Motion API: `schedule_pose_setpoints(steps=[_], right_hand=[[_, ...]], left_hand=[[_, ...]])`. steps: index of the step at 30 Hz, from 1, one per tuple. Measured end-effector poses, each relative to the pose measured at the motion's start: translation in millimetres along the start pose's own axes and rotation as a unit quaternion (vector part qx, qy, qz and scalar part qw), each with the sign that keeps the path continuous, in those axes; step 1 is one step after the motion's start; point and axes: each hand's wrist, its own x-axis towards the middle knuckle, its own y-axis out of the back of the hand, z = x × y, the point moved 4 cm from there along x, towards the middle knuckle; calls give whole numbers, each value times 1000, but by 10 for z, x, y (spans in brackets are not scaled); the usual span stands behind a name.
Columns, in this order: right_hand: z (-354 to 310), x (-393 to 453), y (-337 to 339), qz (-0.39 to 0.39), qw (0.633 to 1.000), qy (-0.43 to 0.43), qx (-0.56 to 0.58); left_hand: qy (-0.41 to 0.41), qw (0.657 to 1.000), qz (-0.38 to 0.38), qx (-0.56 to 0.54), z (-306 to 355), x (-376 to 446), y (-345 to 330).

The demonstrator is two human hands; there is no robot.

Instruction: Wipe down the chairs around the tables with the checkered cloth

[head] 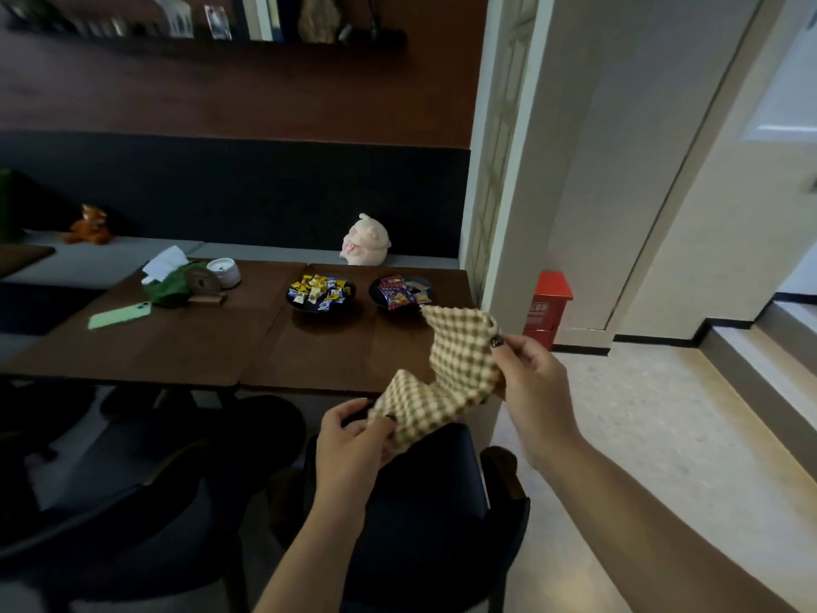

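Cloth stretched between both hands.
Left hand [353, 440] and right hand [528, 373] each hold a grip pinching the cloth [446, 373], above a chair [424, 515] at the tabletop [212, 347] edge.

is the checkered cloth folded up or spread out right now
Partly spread, not folded flat. The checkered cloth hangs rumpled between the left hand and right hand, each gripping one end, above the chair.

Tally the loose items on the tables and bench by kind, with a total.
Snack plates: 2
Soft toys: 2
Phone: 1
Tissue pack: 1
White pot: 1
Total: 7
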Motion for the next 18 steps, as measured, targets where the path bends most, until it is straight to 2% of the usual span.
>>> schedule_pose_setpoints(steps=[3,6,9,12,15,18], right_hand=[[-76,-164,289,40,999,-22,-9],[-142,-310,543,63,995,-13,-72],[-215,-390,770,68,979,27,-192],[-341,-437,988,91,952,84,-279],[-434,-478,1115,94,945,123,-287],[-455,-495,1155,55,964,113,-233]], left_hand=[[3,1000,9,-17,-111,-347,37],[-19,998,-44,30,-94,-649,24],[-96,976,-96,173,20,-849,-2],[-168,919,-110,340,165,-953,-34],[-204,907,-125,347,302,-957,-59],[-225,905,-133,334,422,-934,-85]])
